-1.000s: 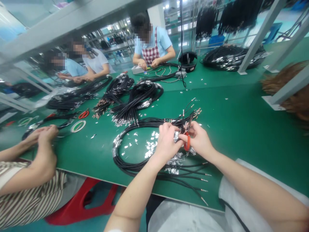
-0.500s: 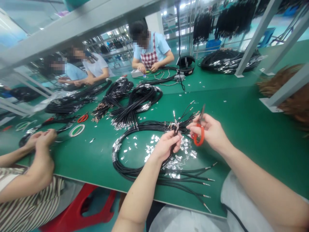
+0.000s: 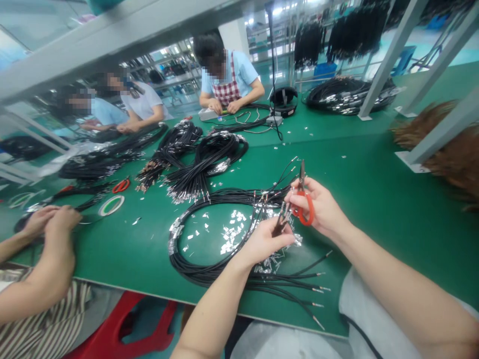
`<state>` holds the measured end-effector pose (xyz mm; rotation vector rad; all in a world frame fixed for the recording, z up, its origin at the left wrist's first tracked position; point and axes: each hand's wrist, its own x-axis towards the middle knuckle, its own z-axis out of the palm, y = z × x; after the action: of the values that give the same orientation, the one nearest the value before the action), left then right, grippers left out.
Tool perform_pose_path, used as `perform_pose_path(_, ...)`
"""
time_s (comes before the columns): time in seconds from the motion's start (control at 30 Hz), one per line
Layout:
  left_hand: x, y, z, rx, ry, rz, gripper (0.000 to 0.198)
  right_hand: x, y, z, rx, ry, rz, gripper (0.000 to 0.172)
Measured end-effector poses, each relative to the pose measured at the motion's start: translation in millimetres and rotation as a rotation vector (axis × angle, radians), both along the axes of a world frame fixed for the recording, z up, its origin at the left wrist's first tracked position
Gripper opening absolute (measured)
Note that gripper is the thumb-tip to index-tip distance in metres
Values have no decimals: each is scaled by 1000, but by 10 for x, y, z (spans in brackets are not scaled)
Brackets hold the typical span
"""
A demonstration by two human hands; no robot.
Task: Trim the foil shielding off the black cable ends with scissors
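Left hand (image 3: 270,240) grips several black cable ends (image 3: 285,215); right hand (image 3: 319,203) holds red-handled scissors (image 3: 310,208) just beside them, blades pointing away, possibly pinching a tip too, hard to tell. Cable bundle (image 3: 187,268) lies looped on green bench (image 3: 374,199), foil scraps (image 3: 231,234) inside.

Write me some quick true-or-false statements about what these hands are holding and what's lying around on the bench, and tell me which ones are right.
1. The right hand holds scissors with red handles. True.
2. The left hand grips several black cables near their ends. True.
3. The scissors point toward the left hand. False: they point away from it.
4. The tabletop is white. False: it is green.
5. Silver scraps lie inside the cable loop. True.
6. The white ring lies right of the cable loop. False: it lies to its left.
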<state>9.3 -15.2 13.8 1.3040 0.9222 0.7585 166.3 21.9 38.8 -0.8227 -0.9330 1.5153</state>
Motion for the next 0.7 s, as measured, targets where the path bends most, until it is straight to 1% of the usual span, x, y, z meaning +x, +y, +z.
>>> perform_pose_path(0.07, 3, -14, -9, 88, 21, 148, 28, 7, 11, -8, -30, 8, -47, 42)
perform_pose_path(0.1, -3, -5, -19, 102, -3, 220, 28, 11, 22, -27, -46, 9, -78, 42)
perform_pose_path(0.17, -31, 41, -36, 98, -73, 349, 22, 18, 44, -82, -50, -10, -123, 42)
perform_pose_path(0.23, -80, 103, -30, 124, -109, 488, 20, 20, 55, -141, 3, -111, -95, 39)
perform_pose_path(0.3, -138, 149, 4, 157, -146, 599, 20, 3, 39, -177, 78, -270, 1, 35)
perform_pose_path(0.33, -163, 158, 26, 148, -175, 608, 21, -15, 20, -184, 96, -333, 62, 33)
perform_pose_path(0.37, -181, 158, 46, 118, -200, 583, 22, -40, -4, -184, 92, -366, 119, 32)
perform_pose_path(0.4, -189, 148, 62, 72, -211, 533, 23, -69, -32, -179, 69, -364, 165, 32)
perform_pose_path(0.47, -171, 113, 71, -14, -170, 402, 25, -130, -88, -164, 3, -300, 213, 33)
perform_pose_path(0.53, -119, 76, 51, -19, -87, 310, 34, -178, -132, -153, -20, -252, 197, 34)
perform_pose_path(0.57, -90, 63, 35, 12, -53, 296, 36, -191, -146, -151, -7, -250, 173, 33)
perform_pose_path(0.63, -46, 52, 4, 57, -22, 307, 35, -194, -156, -148, 48, -278, 114, 31)
perform_pose_path(0.7, -32, 55, -17, 40, -24, 324, 29, -173, -144, -141, 118, -312, 65, 28)
